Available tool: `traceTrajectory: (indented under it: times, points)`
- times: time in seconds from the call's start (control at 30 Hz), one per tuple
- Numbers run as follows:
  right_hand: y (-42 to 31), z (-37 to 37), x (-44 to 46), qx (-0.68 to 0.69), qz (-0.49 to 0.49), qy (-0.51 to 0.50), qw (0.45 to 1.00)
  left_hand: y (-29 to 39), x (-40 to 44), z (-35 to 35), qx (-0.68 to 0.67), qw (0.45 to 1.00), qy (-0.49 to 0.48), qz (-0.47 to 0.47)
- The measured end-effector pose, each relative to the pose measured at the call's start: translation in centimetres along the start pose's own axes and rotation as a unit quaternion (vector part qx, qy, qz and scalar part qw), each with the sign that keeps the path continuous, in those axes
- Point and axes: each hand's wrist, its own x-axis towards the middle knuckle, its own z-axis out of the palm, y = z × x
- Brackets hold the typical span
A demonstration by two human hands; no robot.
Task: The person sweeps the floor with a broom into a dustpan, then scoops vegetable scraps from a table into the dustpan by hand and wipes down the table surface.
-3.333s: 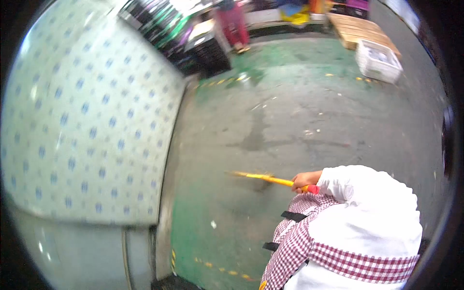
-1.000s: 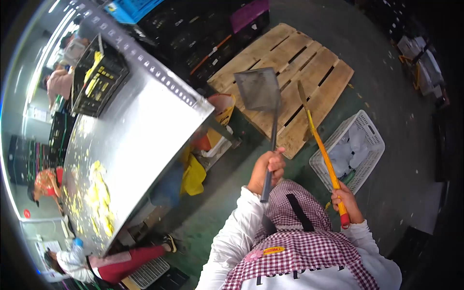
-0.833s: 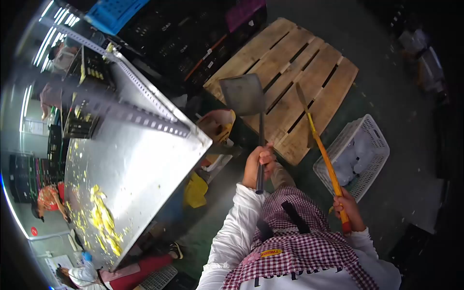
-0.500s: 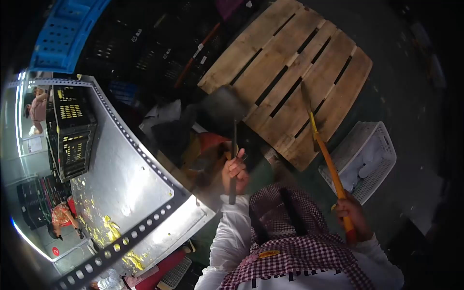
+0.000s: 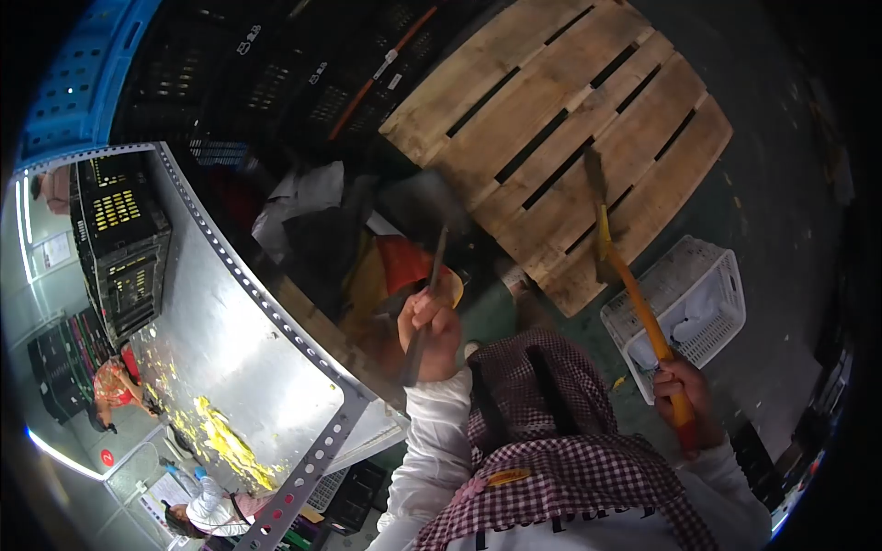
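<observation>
Beside a metal table (image 5: 220, 303) strewn with yellow scraps (image 5: 225, 441), 1 dark-handled tool (image 5: 439, 253) is gripped in the closed left hand (image 5: 430, 335), its flat head blurred. By the right hand (image 5: 684, 395), also closed, 1 yellow-handled tool (image 5: 643, 303) is clasped near its red end, its far tip seen against a wooden pallet (image 5: 551, 138). Near the pallet, a white basket (image 5: 634, 344) is seen on the floor.
</observation>
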Motion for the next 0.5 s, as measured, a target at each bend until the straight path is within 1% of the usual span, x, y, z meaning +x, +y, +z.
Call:
traceTrajectory:
  times: [0.03,0.07,0.1,0.17,0.2,0.23,0.3,0.33,0.37,0.4,0.43,0.47,0.5]
  points:
    - [-0.3,0.4,-0.2,0.004,-0.003,0.006,1.000,-0.2,0.6,0.5,0.016,0.999,0.008,0.030]
    - [-0.6,0.8,-0.4,0.008,-0.006,0.012,1.000,0.0,1.5,0.7,0.003,1.000,0.001,0.004]
    - [-0.5,1.5,-1.0,0.008,-0.005,0.009,1.000,0.3,2.5,0.7,0.003,0.999,0.019,0.045]
    - [-0.2,3.5,-2.3,-0.046,-0.015,0.074,0.996,1.1,4.4,1.8,-0.038,0.997,0.025,0.056]
    - [-0.2,4.0,-2.9,-0.046,-0.016,0.075,0.996,1.5,5.0,2.5,-0.068,0.996,0.025,0.052]
    - [-0.2,4.4,-3.5,-0.074,-0.017,0.068,0.995,1.8,5.1,3.0,-0.085,0.995,0.022,0.052]
    - [-0.6,4.7,-3.9,-0.119,-0.017,0.053,0.991,1.5,5.3,3.2,-0.075,0.994,0.046,0.070]
    - [-0.9,4.8,-3.9,-0.116,-0.016,0.054,0.992,0.6,5.0,3.2,-0.054,0.990,0.060,0.117]
    - [-1.1,4.8,-4.0,-0.134,-0.016,0.039,0.990,1.4,5.3,1.9,-0.007,0.991,0.022,0.131]
    - [-1.3,4.9,-4.1,-0.153,-0.016,0.023,0.988,1.0,5.3,2.6,-0.006,0.991,0.023,0.131]
    - [-1.4,5.5,-4.1,-0.153,-0.015,0.021,0.988,0.2,5.3,4.0,-0.045,0.985,0.040,0.159]
    - [-1.6,6.5,-4.3,-0.182,-0.011,0.039,0.983,0.0,5.4,4.9,-0.085,0.976,0.058,0.190]
    - [-1.6,7.2,-4.5,-0.211,-0.006,0.056,0.976,2.1,6.1,4.6,-0.074,0.990,0.019,0.121]
